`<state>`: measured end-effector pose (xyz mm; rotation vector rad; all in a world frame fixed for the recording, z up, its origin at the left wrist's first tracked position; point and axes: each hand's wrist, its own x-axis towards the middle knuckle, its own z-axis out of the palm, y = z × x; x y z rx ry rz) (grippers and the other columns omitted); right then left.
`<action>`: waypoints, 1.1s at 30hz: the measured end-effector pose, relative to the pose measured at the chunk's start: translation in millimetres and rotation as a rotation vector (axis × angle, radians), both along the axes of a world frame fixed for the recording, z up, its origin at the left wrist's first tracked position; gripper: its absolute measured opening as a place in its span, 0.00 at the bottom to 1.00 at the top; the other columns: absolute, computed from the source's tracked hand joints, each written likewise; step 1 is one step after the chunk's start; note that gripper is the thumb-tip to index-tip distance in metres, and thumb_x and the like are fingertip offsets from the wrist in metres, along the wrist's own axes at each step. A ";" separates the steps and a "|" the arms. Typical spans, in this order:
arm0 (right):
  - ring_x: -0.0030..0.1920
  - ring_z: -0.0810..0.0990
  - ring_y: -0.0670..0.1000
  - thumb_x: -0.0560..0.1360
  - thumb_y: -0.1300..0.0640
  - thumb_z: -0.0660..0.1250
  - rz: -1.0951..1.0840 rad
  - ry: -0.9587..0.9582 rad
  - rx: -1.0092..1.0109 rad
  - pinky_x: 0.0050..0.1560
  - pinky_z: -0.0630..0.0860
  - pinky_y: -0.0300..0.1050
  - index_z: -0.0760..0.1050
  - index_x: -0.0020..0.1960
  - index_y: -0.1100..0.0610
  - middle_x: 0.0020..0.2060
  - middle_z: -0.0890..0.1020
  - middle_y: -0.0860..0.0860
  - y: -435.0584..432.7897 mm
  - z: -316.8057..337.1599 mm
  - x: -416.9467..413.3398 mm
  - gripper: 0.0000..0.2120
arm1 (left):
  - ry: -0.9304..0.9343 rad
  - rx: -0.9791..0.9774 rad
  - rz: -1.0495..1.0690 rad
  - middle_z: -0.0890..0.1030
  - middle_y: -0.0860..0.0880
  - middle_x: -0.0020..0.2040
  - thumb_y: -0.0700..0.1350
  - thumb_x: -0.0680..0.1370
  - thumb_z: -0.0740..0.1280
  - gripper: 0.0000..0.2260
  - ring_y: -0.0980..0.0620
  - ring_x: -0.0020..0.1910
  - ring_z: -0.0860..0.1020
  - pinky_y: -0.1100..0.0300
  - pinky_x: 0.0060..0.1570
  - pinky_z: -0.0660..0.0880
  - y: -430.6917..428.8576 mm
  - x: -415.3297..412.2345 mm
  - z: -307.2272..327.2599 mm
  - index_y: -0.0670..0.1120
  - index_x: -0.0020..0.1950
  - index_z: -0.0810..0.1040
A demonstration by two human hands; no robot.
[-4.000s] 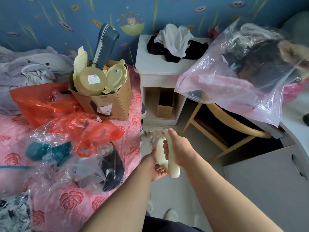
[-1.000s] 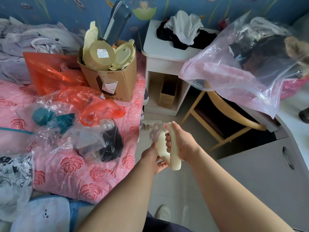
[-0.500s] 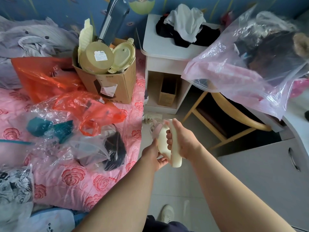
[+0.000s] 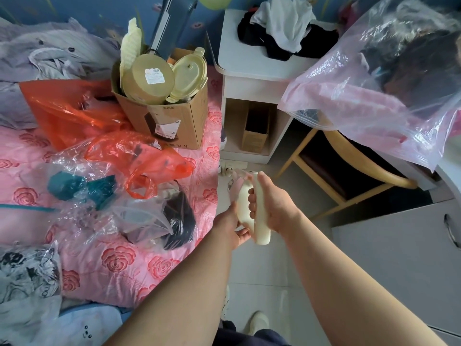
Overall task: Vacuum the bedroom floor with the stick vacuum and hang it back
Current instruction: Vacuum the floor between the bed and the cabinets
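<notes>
While the stick vacuum is held above the tiled floor, between the bed on the left and the cabinet on the right, both hands are closed round its cream-white top end. The right hand is wrapped round the handle bar, with its fingers curled through the handle loop. The left hand is set against the left and lower side of the body, with its fingers curled underneath. A translucent part of the vacuum is seen just beyond the hands; the tube and floor head cannot be made out. The bed is covered by a pink rose-patterned spread, on which orange plastic bags and clear plastic bags are scattered. A cardboard box, filled with pale yellow lids and containers, is placed at the far right edge of the bed. A white nightstand is located just right of the box, against the blue wall, and black and white clothes are piled on its top. A wooden chair is positioned to the right of the nightstand, partly covered by a large clear bag stuffed with clothing. The grey cabinet is seen at the near right. A light shoe is visible on the floor at the near edge.
</notes>
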<state>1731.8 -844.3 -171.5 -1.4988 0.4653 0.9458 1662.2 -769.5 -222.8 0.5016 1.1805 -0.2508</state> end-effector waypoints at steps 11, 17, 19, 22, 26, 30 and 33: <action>0.25 0.67 0.50 0.78 0.43 0.62 0.020 0.030 0.003 0.29 0.65 0.41 0.72 0.40 0.59 0.28 0.71 0.52 -29.6 5.9 -30.1 0.19 | 0.000 -0.022 -0.049 0.81 0.41 0.46 0.57 0.79 0.67 0.19 0.44 0.42 0.81 0.49 0.36 0.79 -26.4 -30.1 2.4 0.42 0.59 0.77; 0.24 0.66 0.50 0.79 0.43 0.62 0.042 0.038 -0.003 0.29 0.64 0.40 0.71 0.40 0.59 0.27 0.70 0.51 -52.7 11.2 -54.8 0.19 | -0.012 -0.027 -0.048 0.81 0.40 0.46 0.58 0.79 0.66 0.19 0.43 0.42 0.81 0.48 0.40 0.79 -50.8 -55.1 8.8 0.42 0.54 0.77; 0.24 0.66 0.50 0.79 0.44 0.62 0.058 0.039 -0.001 0.29 0.64 0.40 0.70 0.39 0.59 0.26 0.70 0.51 -61.5 13.0 -61.9 0.19 | -0.017 -0.024 -0.046 0.81 0.39 0.47 0.58 0.78 0.66 0.19 0.43 0.43 0.81 0.47 0.42 0.79 -60.4 -63.1 11.0 0.42 0.53 0.77; 0.24 0.66 0.50 0.79 0.44 0.62 0.080 0.039 -0.005 0.29 0.64 0.40 0.71 0.38 0.59 0.26 0.70 0.51 -75.4 16.5 -71.5 0.20 | -0.014 -0.029 -0.037 0.81 0.39 0.47 0.58 0.79 0.66 0.19 0.42 0.44 0.81 0.46 0.41 0.80 -74.4 -73.4 12.9 0.42 0.54 0.77; 0.25 0.66 0.50 0.79 0.45 0.62 0.121 0.033 -0.011 0.30 0.65 0.41 0.70 0.38 0.59 0.27 0.70 0.52 -96.8 19.7 -84.4 0.19 | -0.004 -0.028 -0.018 0.80 0.39 0.46 0.57 0.80 0.64 0.18 0.42 0.43 0.81 0.45 0.41 0.79 -97.0 -88.1 17.3 0.42 0.52 0.77; 0.26 0.66 0.50 0.78 0.45 0.62 0.148 0.028 -0.009 0.30 0.64 0.41 0.70 0.38 0.59 0.27 0.70 0.52 -116.3 20.2 -98.4 0.18 | -0.004 -0.026 0.007 0.80 0.39 0.46 0.56 0.81 0.63 0.17 0.42 0.43 0.81 0.44 0.43 0.79 -119.0 -103.8 19.2 0.42 0.53 0.77; 0.26 0.66 0.50 0.79 0.45 0.62 0.171 0.029 -0.009 0.30 0.64 0.41 0.70 0.38 0.59 0.27 0.69 0.52 -129.4 20.0 -109.9 0.18 | -0.005 -0.022 0.029 0.81 0.39 0.45 0.56 0.81 0.63 0.17 0.43 0.42 0.81 0.44 0.46 0.79 -134.9 -116.5 19.0 0.42 0.52 0.77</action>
